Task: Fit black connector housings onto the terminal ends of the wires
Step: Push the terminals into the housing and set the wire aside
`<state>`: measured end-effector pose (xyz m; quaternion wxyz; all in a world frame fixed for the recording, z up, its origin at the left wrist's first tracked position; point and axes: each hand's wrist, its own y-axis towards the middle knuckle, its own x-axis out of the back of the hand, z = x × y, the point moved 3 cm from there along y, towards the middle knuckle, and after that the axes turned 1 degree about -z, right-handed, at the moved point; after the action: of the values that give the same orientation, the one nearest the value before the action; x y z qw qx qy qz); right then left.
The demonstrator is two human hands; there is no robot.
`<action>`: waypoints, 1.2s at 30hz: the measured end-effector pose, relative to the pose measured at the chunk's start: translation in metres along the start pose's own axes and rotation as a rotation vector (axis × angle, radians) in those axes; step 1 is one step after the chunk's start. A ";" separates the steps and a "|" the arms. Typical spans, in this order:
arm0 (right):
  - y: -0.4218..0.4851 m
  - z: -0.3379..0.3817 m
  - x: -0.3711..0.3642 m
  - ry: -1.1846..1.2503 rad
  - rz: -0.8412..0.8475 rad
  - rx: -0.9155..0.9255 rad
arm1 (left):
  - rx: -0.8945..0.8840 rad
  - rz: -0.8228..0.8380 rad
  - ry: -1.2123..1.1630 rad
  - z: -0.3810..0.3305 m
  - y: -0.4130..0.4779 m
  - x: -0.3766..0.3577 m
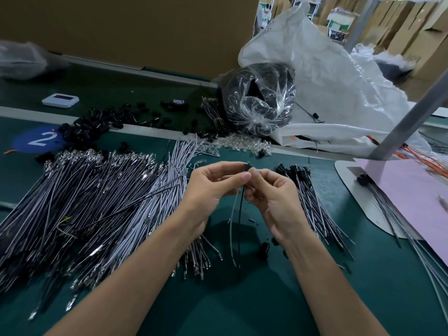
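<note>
Pinching the black connector housing (247,167) with my left grip (218,184), tips pressed tight; right grip (269,194) curls round two wires (239,209) dangling beneath it, above the counter (242,299).

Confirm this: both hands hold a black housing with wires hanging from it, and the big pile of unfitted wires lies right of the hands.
Wrong side. In the head view the big pile of unfitted wires lies left of the hands. The left hand and right hand do hold a black housing with wires hanging from it.
</note>
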<state>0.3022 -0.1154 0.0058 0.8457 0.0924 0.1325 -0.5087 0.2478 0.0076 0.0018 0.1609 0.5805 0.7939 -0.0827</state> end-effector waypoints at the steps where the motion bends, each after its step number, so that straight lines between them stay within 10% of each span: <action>1: -0.001 0.000 0.000 -0.008 0.010 -0.003 | 0.003 -0.003 -0.030 0.000 0.001 0.001; 7: -0.004 0.000 -0.003 -0.388 0.053 0.058 | 0.012 -0.049 -0.211 0.002 0.004 0.003; 36: -0.007 -0.001 -0.006 -0.553 0.012 0.220 | -0.128 -0.156 -0.082 -0.003 0.000 0.003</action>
<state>0.2936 -0.1130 0.0062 0.8377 0.0423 -0.1593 -0.5207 0.2466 0.0109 0.0032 0.2231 0.5015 0.8331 -0.0680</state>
